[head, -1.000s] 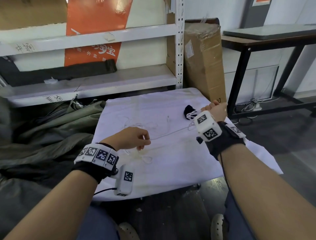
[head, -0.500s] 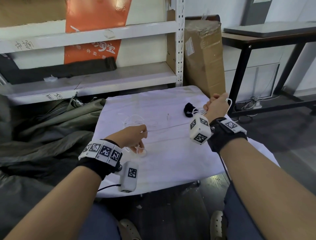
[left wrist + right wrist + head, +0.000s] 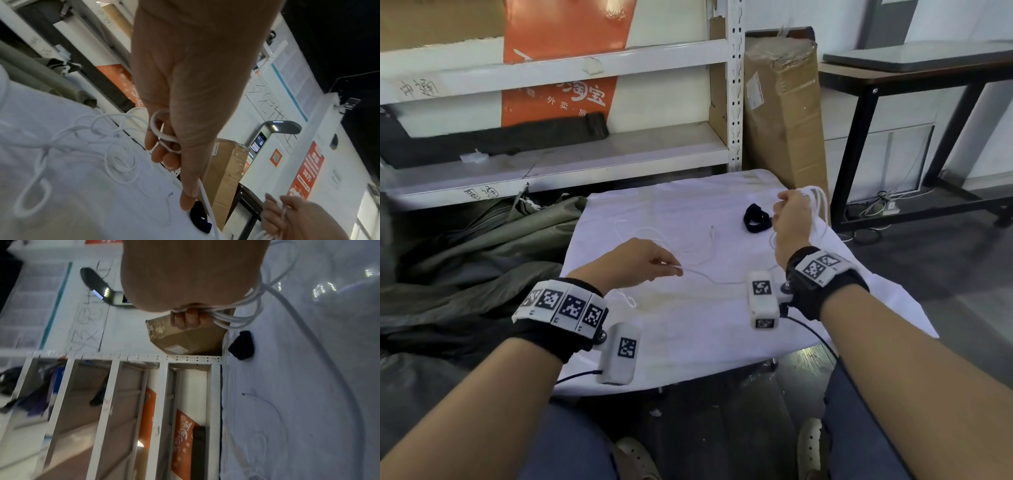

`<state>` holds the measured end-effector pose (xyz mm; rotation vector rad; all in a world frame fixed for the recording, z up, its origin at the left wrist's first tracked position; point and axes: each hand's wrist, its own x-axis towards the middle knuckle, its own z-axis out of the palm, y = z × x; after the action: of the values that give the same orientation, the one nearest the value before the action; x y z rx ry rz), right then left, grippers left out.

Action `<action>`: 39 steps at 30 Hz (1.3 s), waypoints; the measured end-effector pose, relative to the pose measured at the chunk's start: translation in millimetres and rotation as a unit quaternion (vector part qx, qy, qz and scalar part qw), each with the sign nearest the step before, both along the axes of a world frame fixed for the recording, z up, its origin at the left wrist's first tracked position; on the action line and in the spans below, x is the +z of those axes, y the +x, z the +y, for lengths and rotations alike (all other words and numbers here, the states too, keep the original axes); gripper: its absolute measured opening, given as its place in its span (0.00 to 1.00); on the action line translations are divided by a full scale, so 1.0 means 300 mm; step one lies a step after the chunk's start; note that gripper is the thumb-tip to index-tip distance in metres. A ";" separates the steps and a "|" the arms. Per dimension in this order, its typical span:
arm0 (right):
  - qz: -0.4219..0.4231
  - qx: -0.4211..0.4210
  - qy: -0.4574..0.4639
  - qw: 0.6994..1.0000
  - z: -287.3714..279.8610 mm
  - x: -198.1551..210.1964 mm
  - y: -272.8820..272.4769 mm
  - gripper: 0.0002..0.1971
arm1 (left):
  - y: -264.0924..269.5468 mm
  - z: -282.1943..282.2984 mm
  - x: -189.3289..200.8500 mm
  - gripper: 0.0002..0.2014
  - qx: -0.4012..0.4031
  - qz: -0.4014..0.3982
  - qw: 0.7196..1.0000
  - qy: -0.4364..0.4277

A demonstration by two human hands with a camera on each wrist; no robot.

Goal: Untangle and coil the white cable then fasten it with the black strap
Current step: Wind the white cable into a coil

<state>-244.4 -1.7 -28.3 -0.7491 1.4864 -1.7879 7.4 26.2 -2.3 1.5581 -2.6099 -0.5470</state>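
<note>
A thin white cable (image 3: 702, 272) lies in loose tangles (image 3: 115, 146) on the white cloth. My right hand (image 3: 792, 219) is raised at the table's right edge, its fingers (image 3: 189, 318) curled round several coiled loops (image 3: 238, 316). My left hand (image 3: 640, 263) is lower and to the left and pinches the slack strand, which runs through its fingers (image 3: 164, 141). Between the hands the strand sags onto the cloth. The black strap (image 3: 756, 218) lies curled on the cloth just left of my right hand, free of both hands (image 3: 242, 345).
The small table under the white cloth (image 3: 688, 329) stands before a white metal shelf (image 3: 592, 161). A tall cardboard box (image 3: 784, 113) leans at the back right. An olive tarp (image 3: 476, 253) is heaped to the left. A black-framed table (image 3: 914, 78) is at the right.
My right hand has risen and turned with the loops, gathering more cable. My left hand has stayed on the strand, which went from taut to slack.
</note>
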 end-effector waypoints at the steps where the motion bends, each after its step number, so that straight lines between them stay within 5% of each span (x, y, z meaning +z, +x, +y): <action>1: 0.002 0.041 0.006 0.999 0.002 -0.002 0.016 0.13 | -0.003 -0.001 0.007 0.09 -0.008 0.001 1.000 0.003; 5: 0.120 0.234 0.087 0.961 0.038 -0.003 0.112 0.15 | -0.032 -0.001 0.032 0.08 -0.032 0.010 0.999 0.013; 7: 0.115 0.305 0.114 0.938 0.052 -0.006 0.151 0.14 | -0.052 0.003 0.046 0.09 -0.044 0.008 0.999 0.007; 16: 0.142 0.499 0.149 0.842 0.118 -0.016 0.212 0.15 | -0.089 -0.009 0.044 0.15 -0.058 -0.014 0.997 -0.054; 24: 0.015 0.511 0.131 0.849 0.141 -0.021 0.208 0.14 | -0.077 -0.021 0.015 0.15 -0.023 0.051 0.994 -0.093; 32: 0.101 0.505 0.159 0.842 0.163 -0.010 0.184 0.14 | -0.028 -0.030 -0.012 0.06 -0.019 0.078 0.988 -0.134; 36: 0.128 0.482 0.128 0.857 0.167 -0.010 0.185 0.13 | -0.024 -0.042 -0.027 0.12 0.071 0.119 0.980 -0.141; 39: 0.118 0.452 0.118 0.876 0.165 -0.017 0.176 0.15 | -0.017 -0.054 -0.040 0.07 0.148 0.217 0.962 -0.079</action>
<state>-191.7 47.7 -33.3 -1.2920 1.1515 -0.8099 2.2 10.1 -14.3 1.5304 -2.0058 -0.5626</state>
